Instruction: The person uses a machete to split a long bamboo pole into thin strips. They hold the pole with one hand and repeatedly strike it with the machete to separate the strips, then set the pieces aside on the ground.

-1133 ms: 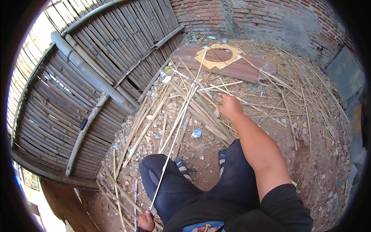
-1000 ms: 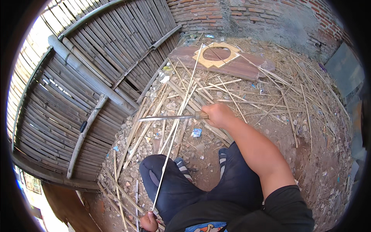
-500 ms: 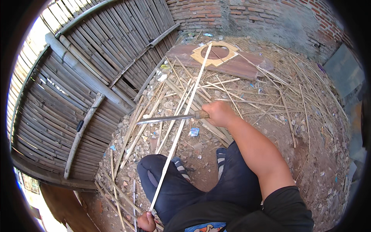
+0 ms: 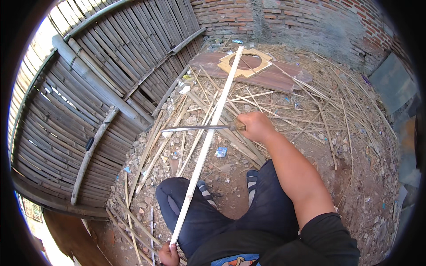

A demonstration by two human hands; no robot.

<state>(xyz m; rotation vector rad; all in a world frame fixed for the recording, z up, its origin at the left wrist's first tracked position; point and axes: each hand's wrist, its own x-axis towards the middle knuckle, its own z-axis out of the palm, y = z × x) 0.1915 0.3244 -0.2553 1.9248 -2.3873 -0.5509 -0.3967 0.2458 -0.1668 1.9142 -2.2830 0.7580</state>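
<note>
My left hand (image 4: 168, 254) is closed around the near end of a long pale bamboo strip (image 4: 200, 165), low beside my left thigh. The strip slants up and away to the right, its far end over a board on the ground. In my right hand (image 4: 256, 127) is the wooden handle of a long-bladed knife (image 4: 195, 127), held out in front of my knees. Its blade points left and lies across the strip near the middle. Whether the edge bites into the bamboo I cannot tell.
A brown board (image 4: 284, 80) with a yellowish frame (image 4: 266, 57) around a round opening lies ahead. Several loose bamboo strips (image 4: 186, 133) cover the stony ground. A bamboo-slat wall (image 4: 57, 128) stands at left, a brick wall (image 4: 301, 26) behind, grey panels (image 4: 395, 82) at right. A blue wrapper (image 4: 221, 152) lies near my feet.
The strip has turned and now shows a broader face. My right hand has shifted slightly right with the knife, and the blade has become more level.
</note>
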